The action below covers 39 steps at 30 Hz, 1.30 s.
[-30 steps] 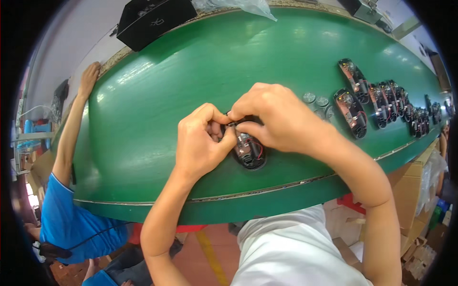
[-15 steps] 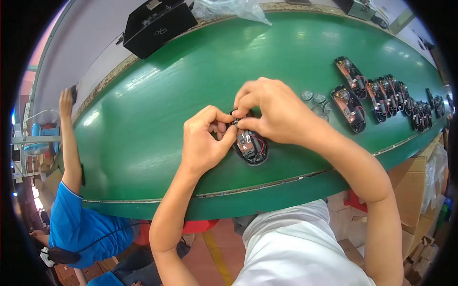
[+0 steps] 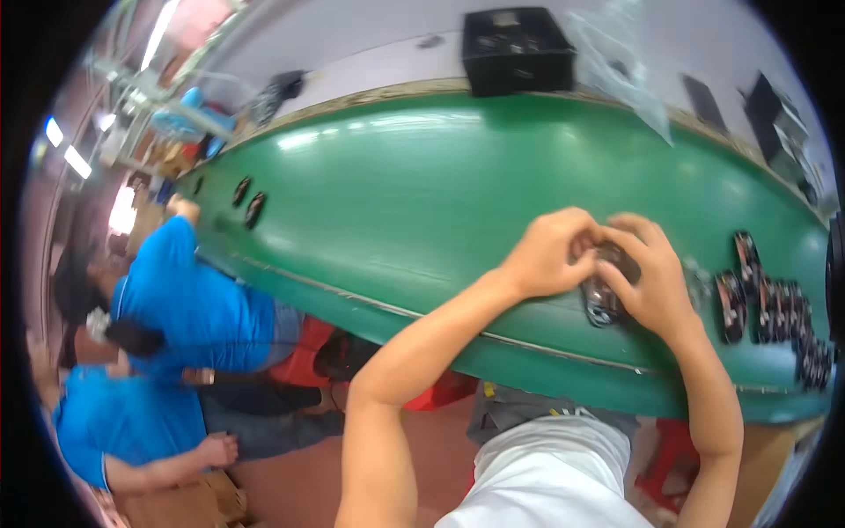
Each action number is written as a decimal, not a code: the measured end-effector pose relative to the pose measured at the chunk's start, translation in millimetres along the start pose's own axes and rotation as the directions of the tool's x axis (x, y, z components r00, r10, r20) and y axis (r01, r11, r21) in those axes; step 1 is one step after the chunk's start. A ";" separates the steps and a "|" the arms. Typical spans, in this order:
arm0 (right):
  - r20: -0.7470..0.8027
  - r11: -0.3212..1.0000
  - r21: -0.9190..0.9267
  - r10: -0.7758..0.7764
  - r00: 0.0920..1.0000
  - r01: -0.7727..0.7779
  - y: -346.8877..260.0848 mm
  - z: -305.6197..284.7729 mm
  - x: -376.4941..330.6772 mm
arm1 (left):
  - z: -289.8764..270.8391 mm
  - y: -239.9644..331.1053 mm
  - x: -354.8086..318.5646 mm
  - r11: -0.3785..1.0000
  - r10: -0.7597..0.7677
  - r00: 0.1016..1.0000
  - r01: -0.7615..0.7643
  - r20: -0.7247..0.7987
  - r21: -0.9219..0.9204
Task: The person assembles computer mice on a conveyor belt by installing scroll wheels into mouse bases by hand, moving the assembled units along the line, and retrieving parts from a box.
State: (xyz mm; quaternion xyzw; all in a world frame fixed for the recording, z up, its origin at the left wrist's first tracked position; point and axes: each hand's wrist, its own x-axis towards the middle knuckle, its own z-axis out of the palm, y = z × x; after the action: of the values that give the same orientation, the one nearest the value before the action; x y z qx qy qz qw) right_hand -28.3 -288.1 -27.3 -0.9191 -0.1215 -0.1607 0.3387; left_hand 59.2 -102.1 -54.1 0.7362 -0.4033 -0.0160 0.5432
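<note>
On the green table top point(image 3: 422, 202), a black oval device with exposed electronics point(image 3: 601, 306) lies between my hands. My left hand point(image 3: 553, 255) has curled fingers pinched at its upper end. From the other side my right hand point(image 3: 653, 275) closes around it, thumb over the device and fingertips meeting the left hand's. Any small part between the fingertips is hidden, and the hands are slightly blurred. Several similar open black devices point(image 3: 778, 312) stand in a row to the right. Small clear round pieces point(image 3: 697, 283) lie just beside my right hand.
A black box point(image 3: 518, 77) and a clear plastic bag point(image 3: 627, 66) sit along the table's far edge. At the left, a person in a blue shirt point(image 3: 189, 304) reaches onto the table near a few dark devices point(image 3: 254, 211). Another blue-shirted person point(image 3: 132, 422) is behind.
The view has swung to the left, so my hands and the device appear further right. More co-workers show at the left. Both hands stay at the device's upper end.
</note>
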 end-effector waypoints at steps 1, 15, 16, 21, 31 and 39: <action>0.023 0.999 -0.009 -0.035 0.999 0.035 -7.9 1.6 -3.0 | -5.0 -1.6 -2.8 0.998 -0.013 0.999 0.016 -0.036 0.069; 0.148 0.983 0.014 -0.185 0.972 0.185 -37.6 9.6 -38.4 | -38.4 -27.9 -0.4 0.963 0.025 0.975 0.035 -0.219 0.268; 0.147 0.984 0.012 -0.178 0.973 0.178 -39.2 3.4 -40.8 | -36.6 -26.8 -1.2 0.964 0.024 0.977 0.034 -0.214 0.264; -0.030 0.994 -0.066 -0.094 0.995 0.092 -29.9 -41.9 -76.3 | -2.6 -10.0 6.1 0.922 0.179 0.980 -0.136 -0.090 0.361; -0.292 0.954 -0.120 0.232 0.928 -0.276 -4.9 -94.0 -140.0 | 109.4 37.7 41.0 0.838 0.250 0.936 -0.338 0.250 0.428; -0.364 0.959 -0.147 0.176 0.915 -0.243 9.9 -99.4 -134.3 | 167.3 39.3 63.1 0.757 0.398 0.876 -0.482 0.274 0.440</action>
State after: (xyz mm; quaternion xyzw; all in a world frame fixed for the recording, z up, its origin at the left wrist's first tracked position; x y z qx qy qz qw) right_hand -169.6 -376.6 -12.4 -0.9119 0.0557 -0.2938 0.2811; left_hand 1.8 -275.7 -64.6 0.7304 -0.5986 0.1564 0.2892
